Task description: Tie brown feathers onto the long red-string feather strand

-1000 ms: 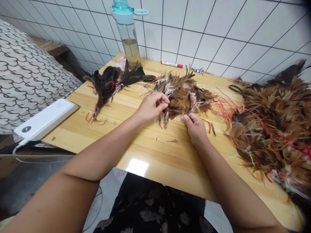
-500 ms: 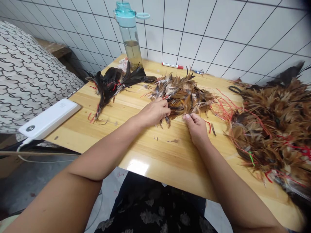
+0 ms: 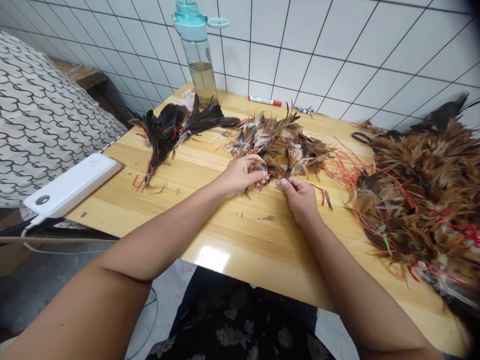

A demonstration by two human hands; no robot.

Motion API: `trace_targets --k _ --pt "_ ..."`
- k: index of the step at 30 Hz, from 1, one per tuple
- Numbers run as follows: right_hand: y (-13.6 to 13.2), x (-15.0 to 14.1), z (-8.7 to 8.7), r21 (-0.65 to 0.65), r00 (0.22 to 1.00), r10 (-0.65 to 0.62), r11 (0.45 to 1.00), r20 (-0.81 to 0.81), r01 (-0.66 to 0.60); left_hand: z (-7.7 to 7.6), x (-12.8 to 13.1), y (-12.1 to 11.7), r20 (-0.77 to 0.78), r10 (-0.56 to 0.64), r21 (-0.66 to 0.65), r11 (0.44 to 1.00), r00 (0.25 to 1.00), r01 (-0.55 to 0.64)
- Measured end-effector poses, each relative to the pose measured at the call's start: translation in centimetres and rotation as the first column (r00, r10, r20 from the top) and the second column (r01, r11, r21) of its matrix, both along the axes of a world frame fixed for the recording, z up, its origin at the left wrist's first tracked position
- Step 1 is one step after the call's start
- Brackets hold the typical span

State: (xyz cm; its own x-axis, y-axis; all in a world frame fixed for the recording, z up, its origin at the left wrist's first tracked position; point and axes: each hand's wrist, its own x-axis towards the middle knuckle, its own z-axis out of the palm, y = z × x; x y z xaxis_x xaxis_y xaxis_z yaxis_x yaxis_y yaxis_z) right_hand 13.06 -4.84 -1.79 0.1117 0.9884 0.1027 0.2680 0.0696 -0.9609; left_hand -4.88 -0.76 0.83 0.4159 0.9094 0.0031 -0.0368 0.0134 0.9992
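Note:
Brown and grey feathers [image 3: 285, 137] lie in a loose heap at the middle of the wooden table [image 3: 232, 235]. At the heap's near edge, my left hand [image 3: 247, 174] is closed in a pinch on a small feather with a pale, wispy end. My right hand [image 3: 299, 196] sits just to the right, thumb and forefinger pressed together on something too small to make out. A short gap separates the two sets of fingertips. A red string [image 3: 318, 192] and a single dark feather [image 3: 329, 201] lie beside my right hand.
Black feathers [image 3: 168, 130] bound with red string lie on the left, near a water bottle [image 3: 200, 65]. A large brown feather pile [image 3: 427, 190] covers the right side. A red marker [image 3: 264, 101] rests by the tiled wall. A white power bank [image 3: 73, 185] stands at the left edge.
My left hand went down toward the heap's near edge and now shows a feather in its fingertips, closer to my right hand. My right hand has shifted only slightly.

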Motion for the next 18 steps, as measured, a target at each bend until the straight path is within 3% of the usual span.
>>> trace_targets --k 3,10,18 --pt "-0.06 -0.09 0.04 0.003 0.999 0.006 1.0 0.041 -0.006 -0.28 0.68 -0.48 0.067 -0.029 -0.055 0.998 0.997 0.032" --pt "-0.2 -0.27 0.34 0.032 0.993 0.035 0.999 0.116 -0.039 -0.58 0.83 -0.62 -0.018 -0.012 0.029 1.0 1.0 0.012" --pt "0.01 -0.14 0.11 0.012 0.986 0.104 0.994 0.131 -0.107 -0.63 1.06 -0.62 -0.158 0.008 0.251 0.967 0.987 0.032"
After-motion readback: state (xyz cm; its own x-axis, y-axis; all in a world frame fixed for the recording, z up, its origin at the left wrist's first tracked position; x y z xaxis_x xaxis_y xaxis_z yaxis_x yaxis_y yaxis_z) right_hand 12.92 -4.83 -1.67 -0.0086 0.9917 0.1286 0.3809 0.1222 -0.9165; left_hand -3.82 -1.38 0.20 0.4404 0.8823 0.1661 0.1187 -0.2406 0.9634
